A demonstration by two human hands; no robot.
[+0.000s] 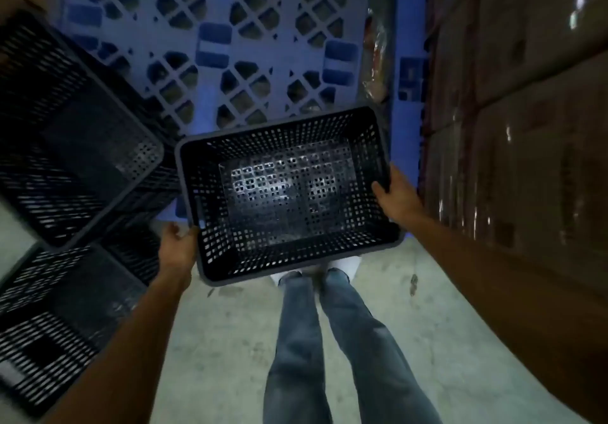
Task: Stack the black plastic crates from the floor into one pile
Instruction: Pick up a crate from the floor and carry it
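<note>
Both hands carried one black crate point(289, 193): left hand point(176, 246) gripped its near-left corner, right hand point(394, 193) its right rim. Next it probably needed aligning over the stacked crates point(75, 134).

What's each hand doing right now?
Left hand: grips the near-left corner of the black crate.
Right hand: grips the crate's right rim.

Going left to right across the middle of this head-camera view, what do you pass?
Stacked crates → left hand → held crate → right hand → wrapped boxes.
</note>
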